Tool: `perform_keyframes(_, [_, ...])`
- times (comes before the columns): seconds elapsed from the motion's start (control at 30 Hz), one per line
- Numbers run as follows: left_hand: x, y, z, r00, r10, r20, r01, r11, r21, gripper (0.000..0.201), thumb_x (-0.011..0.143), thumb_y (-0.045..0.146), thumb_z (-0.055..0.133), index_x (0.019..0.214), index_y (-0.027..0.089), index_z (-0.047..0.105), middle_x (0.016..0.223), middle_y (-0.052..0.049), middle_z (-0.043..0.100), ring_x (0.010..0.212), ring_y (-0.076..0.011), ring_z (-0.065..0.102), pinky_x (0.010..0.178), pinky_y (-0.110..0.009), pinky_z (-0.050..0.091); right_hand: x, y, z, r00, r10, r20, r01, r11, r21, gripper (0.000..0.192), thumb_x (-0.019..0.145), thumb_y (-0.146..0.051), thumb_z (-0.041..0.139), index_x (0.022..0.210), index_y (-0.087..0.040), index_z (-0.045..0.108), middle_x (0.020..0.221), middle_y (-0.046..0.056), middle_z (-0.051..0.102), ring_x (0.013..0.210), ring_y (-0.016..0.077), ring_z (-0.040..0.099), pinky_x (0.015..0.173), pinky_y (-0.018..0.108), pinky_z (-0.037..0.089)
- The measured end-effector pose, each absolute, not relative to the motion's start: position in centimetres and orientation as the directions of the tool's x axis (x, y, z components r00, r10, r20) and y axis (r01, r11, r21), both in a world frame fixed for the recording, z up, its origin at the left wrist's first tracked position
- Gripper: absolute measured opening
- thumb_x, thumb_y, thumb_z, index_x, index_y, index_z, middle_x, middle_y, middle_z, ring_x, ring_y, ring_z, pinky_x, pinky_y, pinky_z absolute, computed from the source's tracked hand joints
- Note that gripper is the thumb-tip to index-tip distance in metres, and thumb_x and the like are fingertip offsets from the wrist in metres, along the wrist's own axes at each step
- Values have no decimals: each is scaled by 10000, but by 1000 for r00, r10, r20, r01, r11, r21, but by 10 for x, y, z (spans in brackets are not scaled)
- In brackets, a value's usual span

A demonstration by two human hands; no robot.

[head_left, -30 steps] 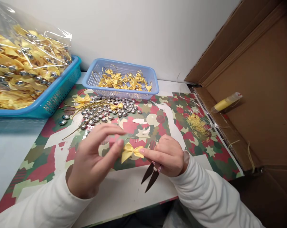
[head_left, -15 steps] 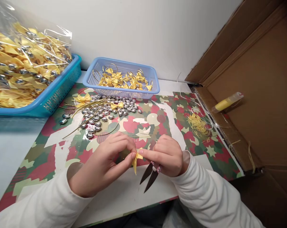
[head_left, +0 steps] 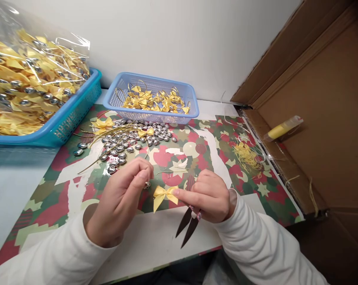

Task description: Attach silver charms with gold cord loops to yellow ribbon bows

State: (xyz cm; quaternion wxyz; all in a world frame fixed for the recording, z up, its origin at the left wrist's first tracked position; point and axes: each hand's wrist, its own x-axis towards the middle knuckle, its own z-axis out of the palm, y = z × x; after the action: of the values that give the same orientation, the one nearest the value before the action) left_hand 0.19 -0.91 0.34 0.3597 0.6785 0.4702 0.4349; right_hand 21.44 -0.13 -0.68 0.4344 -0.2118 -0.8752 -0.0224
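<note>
My left hand (head_left: pixel 124 200) is closed, its thumb pressed against the curled fingers. A small silver bell (head_left: pixel 147 185) peeks out beside those fingers, partly hidden. Between the index finger and thumb of my right hand (head_left: pixel 208 196) is the right end of a yellow ribbon bow (head_left: pixel 163 195), whose loops and tails are spread to the left. The same hand keeps a pair of scissors (head_left: pixel 188 226) in its palm, dark blades apart and pointing down toward me. Beyond my left hand lie many loose silver bells (head_left: pixel 121 149) and a bundle of gold cords (head_left: pixel 119 130).
A blue basket (head_left: pixel 107 101) of yellow bows on gold loops stands at the back. At left, a larger blue basket (head_left: pixel 57 128) bears a clear bag of bows and bells. Yellow thread (head_left: pixel 246 155) lies right, near a cardboard wall (head_left: pixel 321 166) with a yellow tube (head_left: pixel 284 128).
My left hand has moved away from the bow, leftward and slightly up, its fingers curled in. The bow now shows fully in my right hand, which has barely moved with the scissors.
</note>
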Motion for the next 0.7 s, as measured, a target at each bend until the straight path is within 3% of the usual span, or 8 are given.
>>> perform_keyframes(0.13, [2,-12,4,235,959,157,223,-210,952,234,956,337,462,774,218,548,758,-23,571,733,-179,568,623,-299,473,216,-1,-5,-518,342,784,394,909,-136,299,992,-169,442,937,-146,736,469,-50,453,479,97,357,521,284,265])
perform_keyframes(0.3, [7,-14,8,277,959,58,108,-91,990,88,850,284,652,876,226,591,813,-30,633,702,-165,632,553,-260,533,216,-1,-7,-516,364,776,412,899,-148,321,997,-186,417,970,-145,735,476,-38,471,476,107,398,524,286,277])
perform_keyframes(0.53, [9,-16,6,217,966,138,134,-170,976,82,816,197,678,836,220,602,766,0,644,705,-148,646,593,-242,561,206,-6,-1,-310,601,736,430,779,-456,233,926,-334,541,869,-168,694,495,-26,553,443,99,456,502,255,361])
perform_keyframes(0.6, [8,-16,4,242,953,181,177,-227,958,75,820,193,669,827,217,598,747,2,652,699,-147,645,571,-232,545,205,-5,-1,-310,616,724,414,773,-480,189,908,-327,578,882,-178,692,505,-29,583,446,98,470,514,248,382])
perform_keyframes(0.7, [6,-16,0,276,930,245,230,-311,922,64,827,173,659,839,215,612,764,1,661,713,-140,644,584,-222,532,204,-5,-8,-365,589,721,436,793,-426,137,906,-253,578,893,-187,697,501,-44,599,443,87,493,531,251,359])
